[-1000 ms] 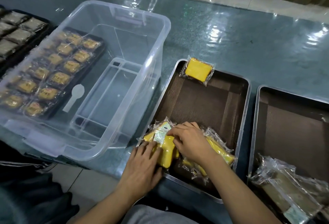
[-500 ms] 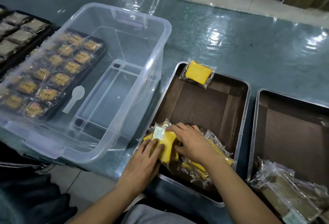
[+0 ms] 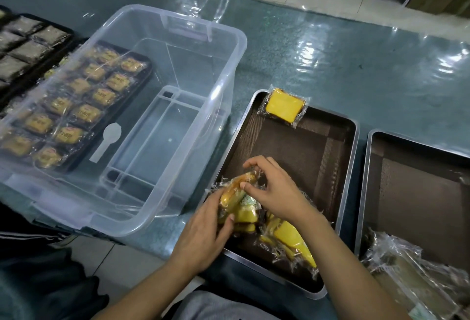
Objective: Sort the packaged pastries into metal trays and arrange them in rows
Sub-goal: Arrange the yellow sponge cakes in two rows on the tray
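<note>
Hands (image 3: 203,233) (image 3: 277,192) grip yellow pastry packet (image 3: 239,200) — label writing unreadable.

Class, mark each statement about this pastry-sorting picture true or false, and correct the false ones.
1. One wrapped yellow pastry lies alone at the far end of the middle metal tray. True.
2. The clear plastic storage bin is full of pastries. False: it holds none.
3. Both the left hand and right hand hold yellow pastry packets. True.
4. The right-hand metal tray holds yellow pastries. False: brownish wrapped packets.
</note>
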Available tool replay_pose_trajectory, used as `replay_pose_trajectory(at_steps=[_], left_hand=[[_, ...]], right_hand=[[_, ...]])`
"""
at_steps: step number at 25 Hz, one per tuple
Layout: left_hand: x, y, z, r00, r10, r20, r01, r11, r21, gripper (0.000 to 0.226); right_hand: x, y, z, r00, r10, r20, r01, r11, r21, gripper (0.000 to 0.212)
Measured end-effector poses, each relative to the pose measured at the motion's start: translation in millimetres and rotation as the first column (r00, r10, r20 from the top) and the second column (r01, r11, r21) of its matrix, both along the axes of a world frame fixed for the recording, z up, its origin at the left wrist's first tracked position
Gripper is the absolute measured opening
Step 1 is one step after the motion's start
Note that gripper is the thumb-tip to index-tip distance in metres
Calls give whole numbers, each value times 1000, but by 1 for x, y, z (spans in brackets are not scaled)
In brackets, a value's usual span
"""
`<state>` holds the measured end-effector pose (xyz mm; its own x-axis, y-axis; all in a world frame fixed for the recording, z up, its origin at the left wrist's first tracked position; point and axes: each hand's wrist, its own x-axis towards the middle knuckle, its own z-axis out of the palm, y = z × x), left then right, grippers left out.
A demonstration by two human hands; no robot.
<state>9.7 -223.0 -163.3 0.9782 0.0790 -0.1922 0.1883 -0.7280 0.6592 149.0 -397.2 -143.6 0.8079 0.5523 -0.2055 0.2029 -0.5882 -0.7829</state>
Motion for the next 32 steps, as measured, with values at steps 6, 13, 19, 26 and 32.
replay_pose_trajectory(at_steps=[6,13,19,26,32], left_hand=[[-2,3,-2,975,220,17,-217,970,-105,95],[-3,4,-13,997,81,16,-83,962,261,80],[-3,3,-19,988,-148,45,115,895,431,36],[23,-7,-10,985,-154,-73,170,905,389,52],[68,-17,-14,970,-201,-139,243,863,443,55]], right_hand=[[10,15,-6,996,-71,53,73,997,-27,41],[19,20,-22,1000,3,14,0,978,-210,40],[8,8,-30,951,72,299,7,967,-255,17],[9,-1,-39,960,166,224,-76,929,-363,29],[29,-6,-47,974,200,110,-117,850,-513,43]])
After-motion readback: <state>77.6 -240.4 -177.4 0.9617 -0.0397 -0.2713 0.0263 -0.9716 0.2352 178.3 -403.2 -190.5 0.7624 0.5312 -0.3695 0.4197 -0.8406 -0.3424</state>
